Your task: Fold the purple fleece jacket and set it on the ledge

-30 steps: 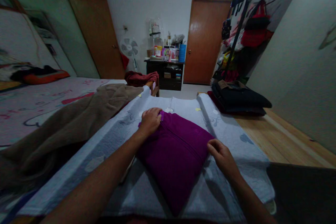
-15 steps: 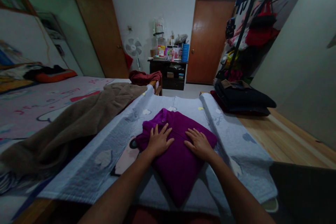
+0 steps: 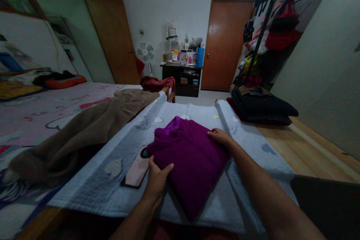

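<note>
A folded purple zip-up jacket (image 3: 194, 161) lies on a pale blue patterned cloth (image 3: 107, 191), its collar at the far left. My left hand (image 3: 157, 176) grips the jacket's near left edge, thumb on top, the other fingertips partly hidden at the side. At the far right edge, my right hand (image 3: 222, 137) is closed round the fabric with curled fingers. A pink phone (image 3: 137, 172) with a round dark camera area lies just left of the jacket, beside my left hand.
A brown blanket (image 3: 92, 131) lies along the left, by a pink bed sheet (image 3: 70, 99). Dark folded clothes (image 3: 261, 105) are stacked on the wooden board (image 3: 306, 150) at right. A fan (image 3: 145, 54) and a dark cabinet (image 3: 180, 82) stand at the back.
Both hands were lying flat on top of the jacket. They have moved apart to its edges, the left nearer me and the right outward. More of the phone shows.
</note>
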Demonstrator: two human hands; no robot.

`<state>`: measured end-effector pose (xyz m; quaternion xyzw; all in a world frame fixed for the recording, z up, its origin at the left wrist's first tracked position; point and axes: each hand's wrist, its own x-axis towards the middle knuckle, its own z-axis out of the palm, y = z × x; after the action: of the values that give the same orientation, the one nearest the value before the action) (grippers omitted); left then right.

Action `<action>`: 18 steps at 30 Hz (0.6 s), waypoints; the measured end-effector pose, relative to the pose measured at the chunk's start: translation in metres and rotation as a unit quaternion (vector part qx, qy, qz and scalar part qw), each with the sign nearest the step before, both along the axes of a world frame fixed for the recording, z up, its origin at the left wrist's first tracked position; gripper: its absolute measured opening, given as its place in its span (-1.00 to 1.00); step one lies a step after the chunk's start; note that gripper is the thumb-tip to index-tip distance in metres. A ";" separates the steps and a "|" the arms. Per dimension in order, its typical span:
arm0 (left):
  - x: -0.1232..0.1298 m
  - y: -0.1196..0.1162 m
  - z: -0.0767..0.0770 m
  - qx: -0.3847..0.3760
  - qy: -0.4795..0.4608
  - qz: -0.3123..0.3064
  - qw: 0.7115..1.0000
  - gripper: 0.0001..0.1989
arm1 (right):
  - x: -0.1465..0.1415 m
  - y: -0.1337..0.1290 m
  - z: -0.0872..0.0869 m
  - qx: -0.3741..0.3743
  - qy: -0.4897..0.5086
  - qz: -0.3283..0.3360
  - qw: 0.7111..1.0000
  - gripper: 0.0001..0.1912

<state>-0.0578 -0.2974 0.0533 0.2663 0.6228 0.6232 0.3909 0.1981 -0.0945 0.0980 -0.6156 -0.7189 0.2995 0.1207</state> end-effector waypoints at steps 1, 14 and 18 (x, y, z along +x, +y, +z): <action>0.001 -0.001 0.006 0.005 -0.076 0.003 0.997 -0.21 | 0.001 0.003 -0.001 -0.022 0.004 0.002 1.000 -0.51; 0.009 0.012 0.012 -0.001 -0.267 -0.010 0.964 -0.48 | 0.000 0.010 0.009 -0.256 0.186 -0.008 0.949 -0.56; 0.004 0.021 0.017 0.025 -0.195 -0.007 0.980 -0.48 | 0.011 -0.006 0.026 -0.251 0.248 -0.009 0.935 -0.56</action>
<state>-0.0539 -0.2763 0.0705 0.1536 0.5171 0.6757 0.5024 0.2088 -0.1009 0.1236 -0.5380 -0.5620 0.6126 0.1392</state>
